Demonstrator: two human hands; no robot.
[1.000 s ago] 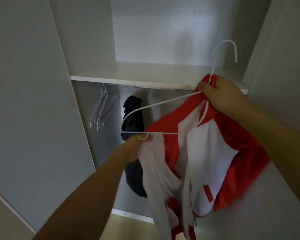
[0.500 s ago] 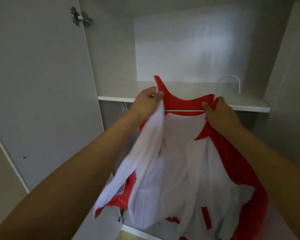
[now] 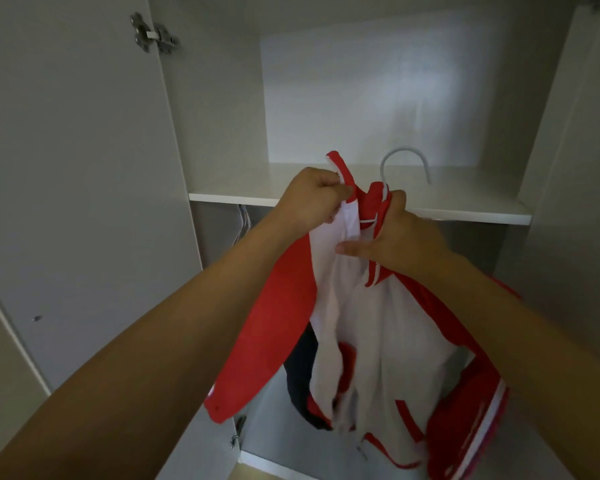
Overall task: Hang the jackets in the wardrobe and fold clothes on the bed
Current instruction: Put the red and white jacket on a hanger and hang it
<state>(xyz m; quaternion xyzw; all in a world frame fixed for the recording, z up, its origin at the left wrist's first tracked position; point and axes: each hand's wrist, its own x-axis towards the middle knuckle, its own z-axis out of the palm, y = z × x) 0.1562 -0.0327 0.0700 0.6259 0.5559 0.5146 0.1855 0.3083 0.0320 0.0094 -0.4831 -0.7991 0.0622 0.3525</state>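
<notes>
A red and white jacket (image 3: 388, 327) hangs from both my hands in front of the open wardrobe. My left hand (image 3: 312, 199) pinches the left side of its collar. My right hand (image 3: 399, 240) grips the right side of the collar together with the white hanger (image 3: 406, 161), whose hook stands up above the hands. Most of the hanger is hidden inside the jacket. A dark jacket (image 3: 302, 375) hangs in the wardrobe behind it, mostly covered.
A white shelf (image 3: 243, 192) crosses the wardrobe at hand height. Spare white hangers (image 3: 243, 220) hang under it at the left. The open door (image 3: 73, 202) stands at the left, the other wardrobe wall (image 3: 568, 168) at the right.
My left hand moved from the hanger's lower left end up to the collar. Both hands came closer together, and the jacket's left shoulder now covers the hanger.
</notes>
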